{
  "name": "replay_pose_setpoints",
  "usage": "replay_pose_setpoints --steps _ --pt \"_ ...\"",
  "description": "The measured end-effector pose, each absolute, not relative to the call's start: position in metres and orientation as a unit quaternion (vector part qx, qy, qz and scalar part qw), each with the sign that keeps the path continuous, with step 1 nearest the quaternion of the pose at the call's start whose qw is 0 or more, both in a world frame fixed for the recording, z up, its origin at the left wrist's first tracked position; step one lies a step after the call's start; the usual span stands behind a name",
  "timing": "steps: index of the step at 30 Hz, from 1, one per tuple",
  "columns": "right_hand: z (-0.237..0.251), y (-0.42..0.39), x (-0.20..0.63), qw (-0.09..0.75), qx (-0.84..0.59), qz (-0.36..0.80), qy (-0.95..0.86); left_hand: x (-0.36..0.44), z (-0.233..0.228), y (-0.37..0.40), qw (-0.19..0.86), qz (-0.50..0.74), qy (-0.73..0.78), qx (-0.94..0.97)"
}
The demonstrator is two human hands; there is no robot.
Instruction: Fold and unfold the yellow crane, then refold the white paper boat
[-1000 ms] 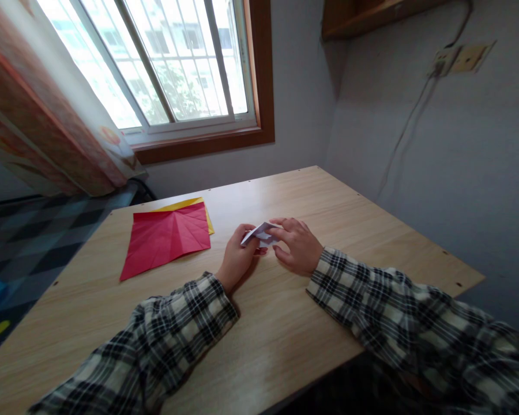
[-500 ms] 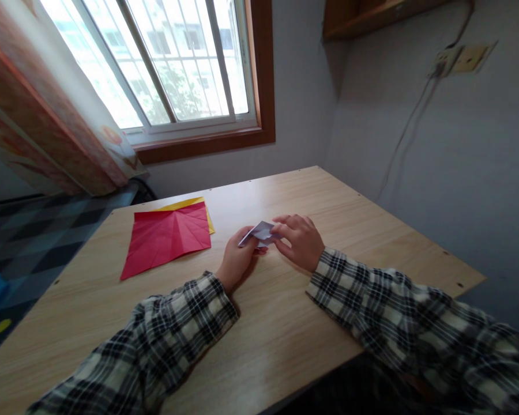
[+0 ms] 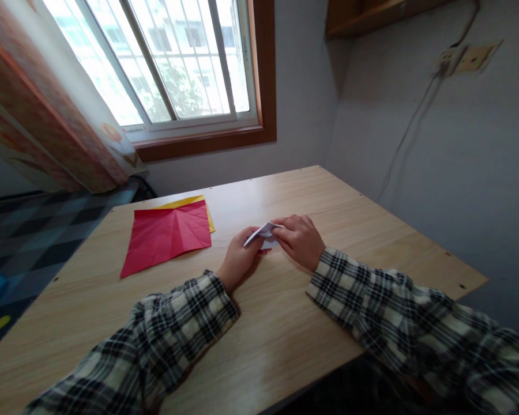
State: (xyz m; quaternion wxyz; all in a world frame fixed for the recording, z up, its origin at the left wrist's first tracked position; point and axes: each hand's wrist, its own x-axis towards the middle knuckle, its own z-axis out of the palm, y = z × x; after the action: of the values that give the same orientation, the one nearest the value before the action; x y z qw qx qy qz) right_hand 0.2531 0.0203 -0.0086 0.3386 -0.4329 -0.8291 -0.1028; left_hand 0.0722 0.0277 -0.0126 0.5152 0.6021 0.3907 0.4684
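Note:
Between my two hands, just above the middle of the table, is a small folded sheet of white paper (image 3: 259,233). My left hand (image 3: 241,257) is closed around its left and lower side, with the thumb laid on the inner face. On the opposite side, my right hand (image 3: 300,239) pinches the paper's right edge with thumb and fingers. The paper is tilted, and its upper flap stands up at an angle. My fingers hide part of its right side and underside.
A creased red paper sheet (image 3: 168,236) lies on the wooden table (image 3: 259,346) to the left, over a yellow sheet (image 3: 185,202). The window (image 3: 185,69) and wall are behind the table. A cable (image 3: 406,135) hangs down the right wall.
The white paper has tilted and shifted slightly right, so less of its inner face shows. My left hand has moved a little right, and my right fingers have drawn closer together on the edge.

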Motion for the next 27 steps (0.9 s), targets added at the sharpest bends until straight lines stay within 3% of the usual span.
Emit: replay_pose_setpoints --steps 18,22,27 --pt "-0.0113 0.0228 0.2507 0.330 -0.422 -0.124 -0.835 0.0726 -0.0075 0.0268 0.424 0.454 0.428 0.657" --pt "-0.0139 0.0226 0.2473 0.355 -0.429 -0.092 -0.825 0.0737 -0.0093 0.0280 0.453 0.469 0.420 0.631" --pt "-0.0174 0.0246 0.2465 0.433 -0.409 -0.015 -0.804 0.0735 -0.0132 0.0322 0.563 0.495 0.399 0.528"
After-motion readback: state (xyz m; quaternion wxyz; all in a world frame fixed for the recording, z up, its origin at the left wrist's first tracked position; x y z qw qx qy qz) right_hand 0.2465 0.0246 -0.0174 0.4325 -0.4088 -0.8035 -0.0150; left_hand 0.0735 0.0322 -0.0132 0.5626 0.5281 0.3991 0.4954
